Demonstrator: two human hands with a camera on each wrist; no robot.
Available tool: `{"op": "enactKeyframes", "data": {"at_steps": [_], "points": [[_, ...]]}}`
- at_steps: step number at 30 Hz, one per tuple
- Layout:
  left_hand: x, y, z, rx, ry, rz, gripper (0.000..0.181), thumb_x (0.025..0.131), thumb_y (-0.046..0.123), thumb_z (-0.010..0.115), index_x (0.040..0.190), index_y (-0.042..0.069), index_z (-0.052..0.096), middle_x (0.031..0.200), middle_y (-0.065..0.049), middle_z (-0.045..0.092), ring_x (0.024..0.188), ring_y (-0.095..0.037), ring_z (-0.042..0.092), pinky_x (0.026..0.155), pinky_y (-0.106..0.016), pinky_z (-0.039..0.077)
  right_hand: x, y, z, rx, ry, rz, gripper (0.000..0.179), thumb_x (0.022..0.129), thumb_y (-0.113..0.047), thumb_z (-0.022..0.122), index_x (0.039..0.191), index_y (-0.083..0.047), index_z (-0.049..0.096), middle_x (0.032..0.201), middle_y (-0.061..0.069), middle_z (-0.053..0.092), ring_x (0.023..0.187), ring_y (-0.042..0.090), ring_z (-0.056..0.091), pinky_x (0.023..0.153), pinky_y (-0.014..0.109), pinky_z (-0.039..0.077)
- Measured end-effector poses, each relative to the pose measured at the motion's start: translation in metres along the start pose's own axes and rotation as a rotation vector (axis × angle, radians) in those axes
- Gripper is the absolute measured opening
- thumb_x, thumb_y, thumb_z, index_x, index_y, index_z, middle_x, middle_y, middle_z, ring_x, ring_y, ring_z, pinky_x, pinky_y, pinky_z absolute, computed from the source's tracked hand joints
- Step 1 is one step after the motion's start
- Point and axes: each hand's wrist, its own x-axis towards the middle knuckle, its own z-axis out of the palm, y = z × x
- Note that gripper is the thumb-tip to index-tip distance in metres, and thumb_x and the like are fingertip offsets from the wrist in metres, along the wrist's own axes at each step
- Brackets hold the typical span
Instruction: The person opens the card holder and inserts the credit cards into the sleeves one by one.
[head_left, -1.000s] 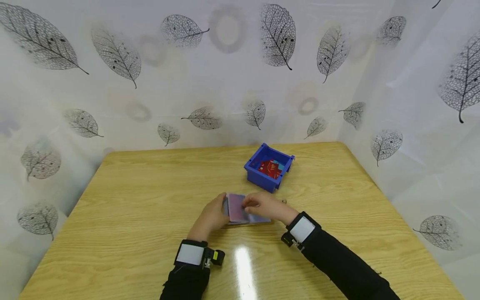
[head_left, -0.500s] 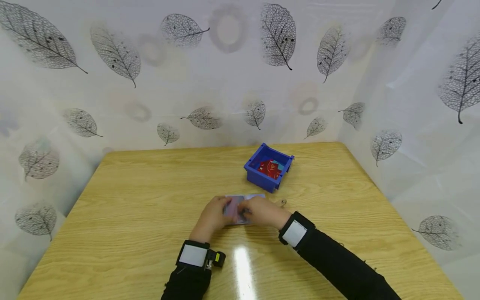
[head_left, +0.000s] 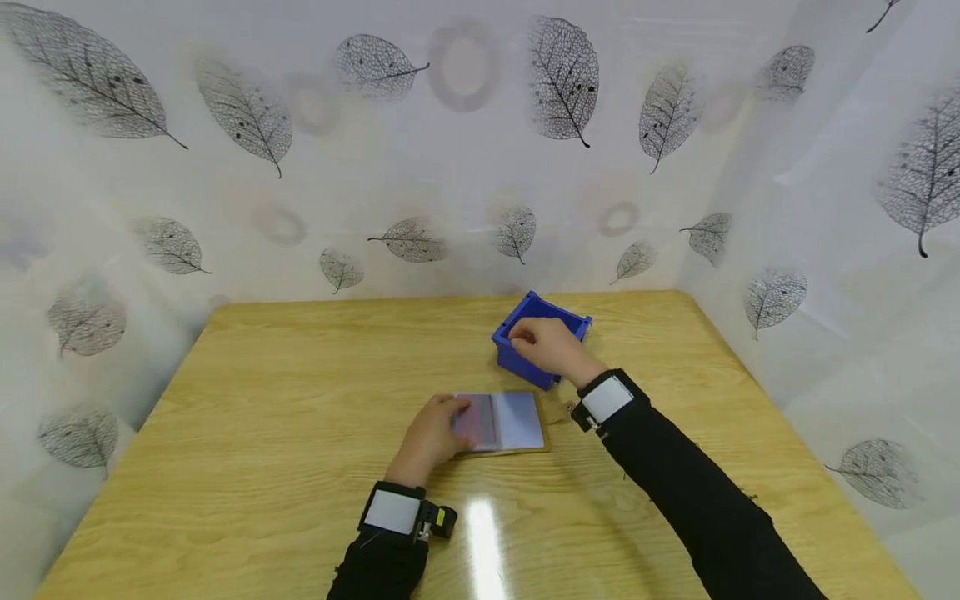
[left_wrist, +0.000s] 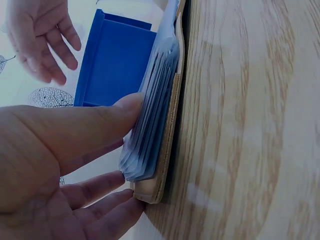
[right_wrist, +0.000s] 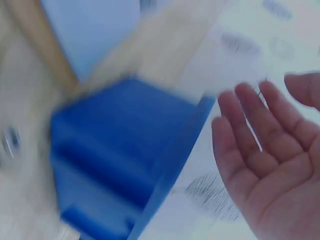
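An open card holder (head_left: pixel 520 421) with clear plastic sleeves and a tan cover lies on the table. My left hand (head_left: pixel 431 437) holds its left side, the thumb on the stacked sleeves (left_wrist: pixel 152 117) and the fingers at their outer edge. Pinkish and grey content shows through the left sleeves; the right sleeve looks pale. Over the blue bin (head_left: pixel 519 364) hovers my right hand (head_left: pixel 550 345), hiding what lies inside. In the right wrist view its fingers (right_wrist: pixel 265 135) are loosely bent and hold nothing. The bin is blurred there.
Behind the card holder, the bin stands slightly right of centre on the wooden table (head_left: pixel 300 392). A leaf-patterned white curtain (head_left: pixel 465 175) surrounds the back and sides. Glare (head_left: pixel 483 542) shines near the front.
From the card holder my right hand has moved up and right to the bin, uncovering the right-hand sleeve. My left hand stays on the holder. The red card in the bin is now hidden.
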Motion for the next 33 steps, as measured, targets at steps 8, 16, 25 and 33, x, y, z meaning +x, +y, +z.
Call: {"op": "enactKeyframes", "data": {"at_steps": [8,16,25,33], "points": [[-0.001,-0.004,0.001,-0.011,0.019,0.005,0.063,0.069,0.009,0.086,0.127,0.001,0.062,0.128,-0.023,0.056,0.116,-0.04,0.054,0.099,-0.051,0.044,0.035,0.042,0.006,-0.222,-0.087,0.235,0.016,0.092,-0.014,0.061,0.088,0.0,0.067,0.083,0.011,0.067,0.07,0.022,0.06,0.063,0.035,0.05],[-0.001,-0.005,0.002,0.001,0.022,0.051,0.063,0.067,0.009,0.087,0.124,-0.001,0.063,0.125,-0.023,0.058,0.114,-0.039,0.056,0.098,-0.051,0.044,0.046,0.055,0.02,-0.405,-0.186,0.311,0.023,0.089,-0.011,0.056,0.067,-0.007,0.062,0.076,0.01,0.068,0.074,0.026,0.062,0.079,0.047,0.05],[-0.006,-0.004,-0.002,-0.014,0.028,0.036,0.062,0.069,0.01,0.086,0.125,0.001,0.063,0.123,-0.021,0.059,0.112,-0.038,0.057,0.097,-0.05,0.045,0.053,0.052,0.026,-0.438,-0.265,0.359,0.021,0.093,-0.012,0.05,0.085,-0.007,0.069,0.094,0.014,0.069,0.098,0.032,0.063,0.097,0.056,0.041],[-0.007,-0.002,0.001,0.004,0.031,0.022,0.061,0.071,0.012,0.086,0.126,0.002,0.063,0.125,-0.02,0.058,0.114,-0.037,0.056,0.097,-0.049,0.045,0.048,0.05,0.023,-0.422,-0.242,0.3,0.03,0.093,-0.012,0.052,0.063,-0.013,0.054,0.068,0.005,0.059,0.071,0.022,0.056,0.081,0.048,0.049]]}}
